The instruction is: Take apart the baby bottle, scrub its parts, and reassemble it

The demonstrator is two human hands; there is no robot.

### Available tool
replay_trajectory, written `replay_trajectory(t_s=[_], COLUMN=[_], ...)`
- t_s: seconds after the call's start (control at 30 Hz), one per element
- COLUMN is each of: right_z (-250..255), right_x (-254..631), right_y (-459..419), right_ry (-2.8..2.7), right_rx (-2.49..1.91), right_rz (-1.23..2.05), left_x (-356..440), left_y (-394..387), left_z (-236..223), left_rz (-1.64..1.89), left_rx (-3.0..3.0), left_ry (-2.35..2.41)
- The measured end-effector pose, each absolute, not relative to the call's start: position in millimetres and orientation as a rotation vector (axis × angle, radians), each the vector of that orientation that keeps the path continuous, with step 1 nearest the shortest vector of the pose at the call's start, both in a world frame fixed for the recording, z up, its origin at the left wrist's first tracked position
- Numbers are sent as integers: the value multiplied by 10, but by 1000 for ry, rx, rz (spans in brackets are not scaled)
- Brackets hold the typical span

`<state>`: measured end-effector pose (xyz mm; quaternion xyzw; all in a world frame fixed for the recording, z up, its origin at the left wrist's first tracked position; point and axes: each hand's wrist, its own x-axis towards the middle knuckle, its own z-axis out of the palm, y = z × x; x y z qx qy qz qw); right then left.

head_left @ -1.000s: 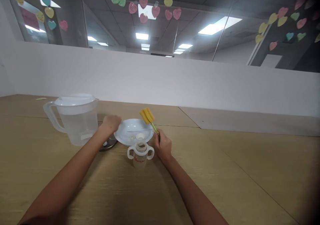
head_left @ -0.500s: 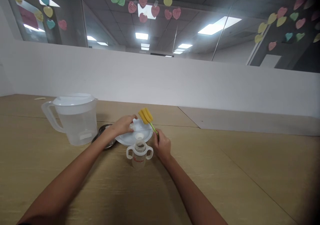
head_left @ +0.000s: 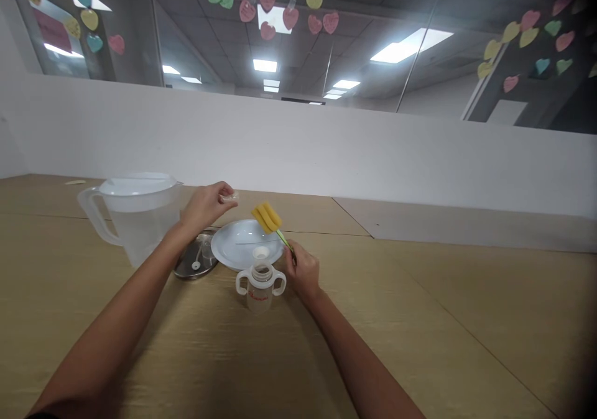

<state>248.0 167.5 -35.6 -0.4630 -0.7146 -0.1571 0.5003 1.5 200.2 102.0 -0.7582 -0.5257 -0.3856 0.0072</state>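
Observation:
My left hand is raised beyond the metal tray, its fingers pinching a small clear plastic piece whose kind I cannot make out. In my right hand is a bottle brush with a yellow sponge head and a green handle. The sponge head points up and left, above the right part of a white plate. Just in front of the plate stands an open baby bottle with two white handles and red lettering. Behind its mouth shows a small white round part.
A lidded clear pitcher stands at the left, partly behind my left forearm. The round metal tray holds a straw piece with a round white end and a clear cap-like part. A white wall rises behind the table.
My left hand has moved up and left from over the plate, with the clear piece in its fingers. The brush head has shifted slightly left; the bottle has stayed in place.

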Motion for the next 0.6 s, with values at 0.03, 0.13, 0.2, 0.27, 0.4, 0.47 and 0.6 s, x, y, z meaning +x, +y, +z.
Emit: replay_trajectory(t_s=[0.03,0.13,0.2,0.27,0.4,0.47,0.6], right_z=[-353,-343,-340,-342,-349,-350,-349], right_x=[2478,2480,2485,2491,2495,2497,2502], right_y=[1675,1673,1675,1678,1686,1690,1697], right_ry=[-1709,-1660,-1650,-1653,-1670,-1668,-1656], right_rx=[-1123,-1155,-1179,-1193,-1205,-1214,-1208], right_rz=[-372,-346,-337,-338,-356,-366,-376], left_x=[-57,-278,-404,-490,-516,-474,-374], left_y=[2003,2019,2050,2098,2207,2254,2318], left_z=[1041,1061,1024,950,752,657,506], left_rz=[-1056,-467,-91,120,201,246,307], left_rx=[-2300,-2298,-2415,-2503,-2577,-2619,-2682], left_ry=[-1708,-1981,-2187,-2348,-2533,-2581,-2618])
